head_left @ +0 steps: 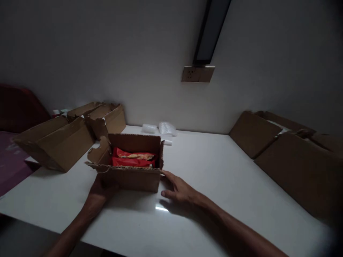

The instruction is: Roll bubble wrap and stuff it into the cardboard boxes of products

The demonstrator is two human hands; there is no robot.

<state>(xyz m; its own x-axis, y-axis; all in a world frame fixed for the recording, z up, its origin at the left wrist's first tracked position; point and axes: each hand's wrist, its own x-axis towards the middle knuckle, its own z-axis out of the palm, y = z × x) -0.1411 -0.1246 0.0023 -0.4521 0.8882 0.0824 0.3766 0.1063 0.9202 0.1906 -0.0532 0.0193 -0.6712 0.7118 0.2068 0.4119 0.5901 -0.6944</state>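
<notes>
A small open cardboard box (131,178) sits on the white table (214,185) in front of me, with red snack packets (132,159) inside. My left hand (98,194) rests against the box's near left corner, fingers partly tucked under the front wall. My right hand (178,189) lies beside the box's near right corner, fingers stretched out and touching the box edge, holding nothing.
Two larger open cardboard boxes (57,142) stand at the left, several more (289,157) lean at the right. Clear plastic wrap (160,128) lies by the wall. A wall socket (197,74) is above. The table's near edge runs at the lower left.
</notes>
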